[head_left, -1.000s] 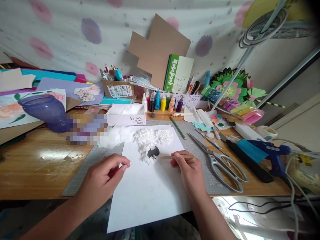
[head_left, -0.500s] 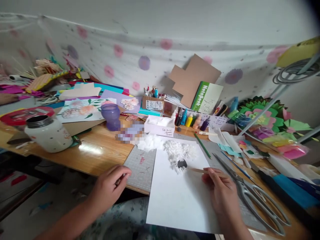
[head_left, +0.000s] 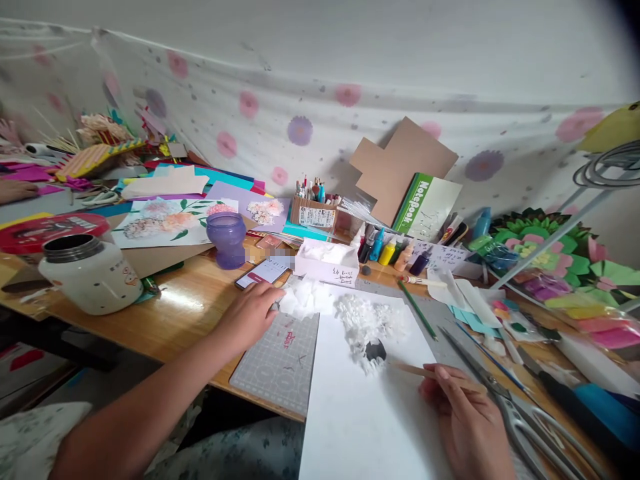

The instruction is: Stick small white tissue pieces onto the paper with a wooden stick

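A wooden stick (head_left: 413, 369) is pinched in my right hand (head_left: 467, 417), its tip pointing left just beside a black round spot (head_left: 375, 351) on the white paper (head_left: 360, 413). Fluffy curled white paper pieces (head_left: 357, 320) surround the spot at the top of that sheet. My left hand (head_left: 253, 312) is at the left edge of a pile of soft white scraps (head_left: 306, 298), fingers bent and together. A small greyish bit shows at its fingertips, too unclear to name. Just beyond that hand lies a phone (head_left: 265, 271).
Large scissors (head_left: 505, 400) lie right of my right hand, and a green pencil (head_left: 418, 311) beside the paper. A white box (head_left: 327, 260), paint bottles (head_left: 387, 252), a purple vase (head_left: 227, 240) and a white jar (head_left: 93, 277) stand around. A grey cutting mat (head_left: 275, 373) lies beneath.
My left hand has moved forward and slightly right, from above the mat's near edge to the white scraps. The right hand keeps the stick near the black spot. The view has shifted slightly.
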Demonstrator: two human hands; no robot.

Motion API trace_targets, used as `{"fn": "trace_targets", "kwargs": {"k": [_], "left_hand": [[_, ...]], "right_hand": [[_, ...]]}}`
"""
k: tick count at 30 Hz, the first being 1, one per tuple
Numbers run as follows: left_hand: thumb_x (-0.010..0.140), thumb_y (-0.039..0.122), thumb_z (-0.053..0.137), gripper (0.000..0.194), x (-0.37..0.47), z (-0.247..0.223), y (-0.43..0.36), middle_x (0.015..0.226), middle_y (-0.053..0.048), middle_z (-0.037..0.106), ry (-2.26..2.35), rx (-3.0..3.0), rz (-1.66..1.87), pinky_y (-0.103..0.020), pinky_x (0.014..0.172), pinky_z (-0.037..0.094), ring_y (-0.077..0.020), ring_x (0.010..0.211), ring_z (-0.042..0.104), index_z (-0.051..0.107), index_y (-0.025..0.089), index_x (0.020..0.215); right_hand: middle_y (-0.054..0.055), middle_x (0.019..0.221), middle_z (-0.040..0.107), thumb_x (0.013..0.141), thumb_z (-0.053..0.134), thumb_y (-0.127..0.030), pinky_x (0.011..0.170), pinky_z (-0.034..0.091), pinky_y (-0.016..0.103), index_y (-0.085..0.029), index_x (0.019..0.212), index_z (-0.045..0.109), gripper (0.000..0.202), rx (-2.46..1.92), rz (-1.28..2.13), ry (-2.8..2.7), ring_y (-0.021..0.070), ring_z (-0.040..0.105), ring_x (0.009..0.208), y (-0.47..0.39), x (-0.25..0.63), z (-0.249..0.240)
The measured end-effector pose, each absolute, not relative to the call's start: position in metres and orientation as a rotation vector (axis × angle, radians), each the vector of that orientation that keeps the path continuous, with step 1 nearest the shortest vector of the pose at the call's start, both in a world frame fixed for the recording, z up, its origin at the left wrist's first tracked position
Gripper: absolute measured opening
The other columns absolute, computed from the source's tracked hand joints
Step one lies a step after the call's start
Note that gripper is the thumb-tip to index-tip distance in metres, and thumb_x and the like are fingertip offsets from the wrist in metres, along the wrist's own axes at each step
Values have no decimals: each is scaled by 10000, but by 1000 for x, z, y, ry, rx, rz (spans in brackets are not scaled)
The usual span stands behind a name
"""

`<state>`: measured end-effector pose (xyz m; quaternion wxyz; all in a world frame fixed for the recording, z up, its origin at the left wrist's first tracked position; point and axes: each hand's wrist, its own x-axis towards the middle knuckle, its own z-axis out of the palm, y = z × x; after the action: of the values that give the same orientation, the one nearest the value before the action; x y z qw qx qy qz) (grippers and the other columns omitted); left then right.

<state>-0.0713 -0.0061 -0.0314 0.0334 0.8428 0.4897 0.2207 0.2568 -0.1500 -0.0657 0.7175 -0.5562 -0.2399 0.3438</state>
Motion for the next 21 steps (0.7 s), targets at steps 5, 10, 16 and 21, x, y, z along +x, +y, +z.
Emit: {"fn": "trace_targets", "kwargs": {"k": [5, 10, 16, 21], "left_hand": [[783, 68, 494, 306, -67, -30, 17, 1068, -51, 613, 1329, 2779, 604, -375, 886, 414, -233, 1000, 518, 674, 229, 970], [837, 131, 467, 226, -66, -30, 27, 993, -42, 638, 1314, 2783, 617, -359, 844, 406, -217, 943, 523, 664, 206, 755], [830, 224, 452, 157, -63, -18, 18, 886, -35, 656, 1294, 2528, 800, -313, 807, 439, -197, 894, 576, 576, 201, 737], [791, 307, 522, 104, -46, 2, -1, 831, 3, 672, 1417, 2260, 839, -235, 631, 442, -169, 751, 604, 577, 222, 766]], "right_hand": [[44, 700, 649, 432, 884, -391, 440, 480, 214, -129, 633, 717, 370, -1281, 714, -413, 116, 564, 506, -149, 252, -55], [53, 614, 651, 297, 909, -407, 400, 480, 229, -136, 601, 728, 445, -1318, 728, -316, 136, 571, 440, -147, 253, -47], [92, 709, 690, 492, 855, -459, 455, 501, 269, -140, 680, 739, 388, -1358, 664, -428, 166, 600, 505, -151, 259, -56], [81, 760, 694, 752, 696, -471, 622, 515, 295, -154, 812, 738, 326, -1510, 602, -727, 191, 627, 655, -156, 257, -57]]}}
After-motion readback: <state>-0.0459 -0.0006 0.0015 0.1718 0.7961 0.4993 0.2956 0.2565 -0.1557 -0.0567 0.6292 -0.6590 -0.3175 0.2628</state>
